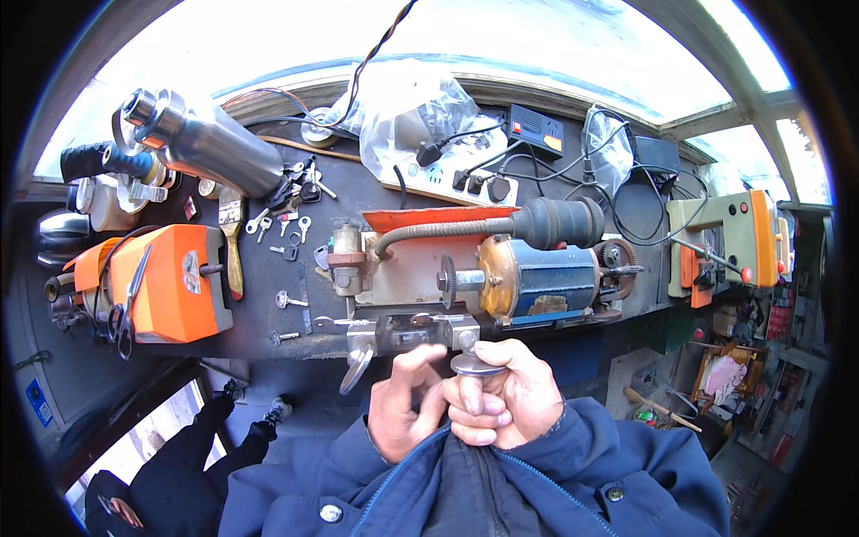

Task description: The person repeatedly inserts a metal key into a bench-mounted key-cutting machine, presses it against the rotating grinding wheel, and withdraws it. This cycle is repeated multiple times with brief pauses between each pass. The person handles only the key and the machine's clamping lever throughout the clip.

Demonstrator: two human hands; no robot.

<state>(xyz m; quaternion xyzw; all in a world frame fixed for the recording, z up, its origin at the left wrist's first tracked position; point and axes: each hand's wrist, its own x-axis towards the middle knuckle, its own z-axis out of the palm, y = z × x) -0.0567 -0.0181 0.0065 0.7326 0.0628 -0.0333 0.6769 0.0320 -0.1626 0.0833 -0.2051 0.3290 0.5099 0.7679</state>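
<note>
Both of my hands are raised close to my chest, just in front of a key-cutting machine (501,277) on the dark bench. My right hand (503,401) pinches a round-headed metal key (476,364) between thumb and forefinger. Beside it, my left hand (404,404) touches the right hand's fingers, its forefinger curled up toward the key. The machine has a clamp vise (412,333) at its front, a small cutting wheel (446,279) and a blue and brass motor body. A black-handled lever (557,222) arches over the machine's top.
An orange box-shaped machine (170,282) sits at the left with scissors beside it. A brush (233,242) and loose keys (288,224) lie on the bench. A power strip (447,183), a plastic bag (412,112) and a green-orange machine (725,237) stand behind. A person in dark clothes (179,474) is at lower left.
</note>
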